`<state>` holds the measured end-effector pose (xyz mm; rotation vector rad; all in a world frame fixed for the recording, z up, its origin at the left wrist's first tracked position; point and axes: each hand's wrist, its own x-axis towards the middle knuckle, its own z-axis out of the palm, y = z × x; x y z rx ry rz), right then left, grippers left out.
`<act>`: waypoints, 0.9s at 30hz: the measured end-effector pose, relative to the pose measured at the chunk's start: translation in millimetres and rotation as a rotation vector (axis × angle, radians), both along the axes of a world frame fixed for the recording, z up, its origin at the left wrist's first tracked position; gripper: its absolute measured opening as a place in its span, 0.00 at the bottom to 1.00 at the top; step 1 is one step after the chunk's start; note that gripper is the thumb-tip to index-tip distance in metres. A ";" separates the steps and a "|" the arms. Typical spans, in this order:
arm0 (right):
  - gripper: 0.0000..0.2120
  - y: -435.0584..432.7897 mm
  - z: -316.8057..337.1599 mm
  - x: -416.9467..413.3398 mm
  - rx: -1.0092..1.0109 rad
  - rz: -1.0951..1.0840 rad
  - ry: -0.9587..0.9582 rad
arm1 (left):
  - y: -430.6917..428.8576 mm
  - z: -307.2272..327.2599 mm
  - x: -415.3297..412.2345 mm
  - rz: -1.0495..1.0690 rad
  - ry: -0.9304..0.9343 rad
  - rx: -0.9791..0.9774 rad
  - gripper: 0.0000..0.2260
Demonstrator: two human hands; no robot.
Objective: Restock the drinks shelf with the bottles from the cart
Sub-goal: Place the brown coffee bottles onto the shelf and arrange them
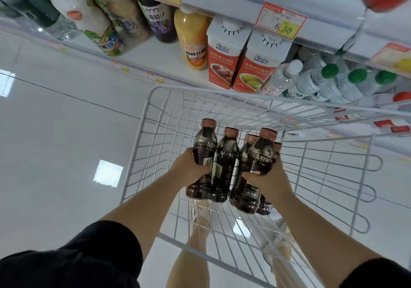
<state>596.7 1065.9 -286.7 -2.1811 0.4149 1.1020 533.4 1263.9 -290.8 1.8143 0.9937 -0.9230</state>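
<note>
Several dark brown drink bottles (224, 165) with copper-coloured caps are bunched together above the white wire cart (155, 100). My left hand (189, 167) grips the left bottles from the side. My right hand (270, 179) grips the right bottles (261, 156), its thumb across the front. The bunch is held upright over the cart's basket, below the drinks shelf (155, 54).
The shelf holds juice bottles (193, 40), two white-and-orange cartons (224, 54) and, to the right, clear water bottles with green caps (329, 80). Yellow price tags (281, 21) hang from the shelf above. A glossy white floor (66, 143) lies to the left. My legs show through the cart.
</note>
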 end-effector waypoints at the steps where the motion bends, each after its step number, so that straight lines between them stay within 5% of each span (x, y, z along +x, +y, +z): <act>1: 0.33 -2.1 5.4 0.7 -0.009 0.011 -0.002 | -1.2 9.5 2.7 0.031 -0.010 -0.041 0.20; 10: 0.34 -18.6 157.2 31.0 0.081 0.036 -0.038 | -31.7 168.4 40.1 0.024 -0.051 -0.356 0.05; 22: 0.33 -100.1 418.8 56.8 0.369 0.027 -0.473 | -110.3 420.7 63.6 0.028 -0.484 -0.360 0.20; 27: 0.35 -141.2 525.1 66.2 0.499 0.066 -0.719 | -165.9 507.3 72.6 -0.020 -0.686 -0.286 0.17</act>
